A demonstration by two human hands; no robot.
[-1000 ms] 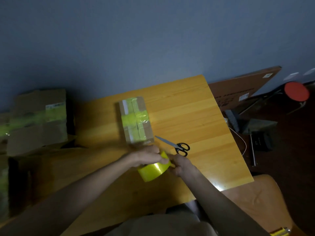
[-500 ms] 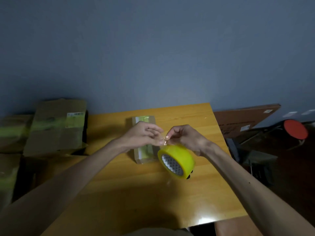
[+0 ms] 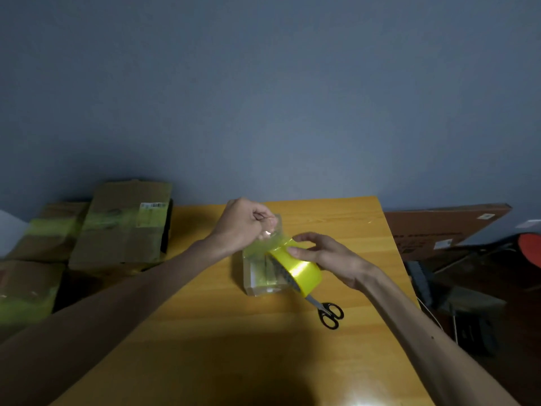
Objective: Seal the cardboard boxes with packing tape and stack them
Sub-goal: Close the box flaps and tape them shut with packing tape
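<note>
A small cardboard box (image 3: 257, 281) wrapped in yellow-green tape lies on the wooden table (image 3: 234, 347), partly hidden behind my hands. My right hand (image 3: 325, 256) grips a yellow tape roll (image 3: 298, 272) held above the box. My left hand (image 3: 246, 227) pinches the free end of the tape, and a clear yellowish strip (image 3: 273, 241) stretches from it down to the roll.
Black-handled scissors (image 3: 329, 313) lie on the table right of the box. Several taped cardboard boxes (image 3: 123, 224) are piled to the left of the table. A flat brown carton (image 3: 445, 230) leans on the wall at right, beside a red stool (image 3: 531, 247) and dark clutter.
My hands have drawn apart: the left one pulled the tape end up and to the left, so a strip now spans between it and the roll. The scissors have come into sight.
</note>
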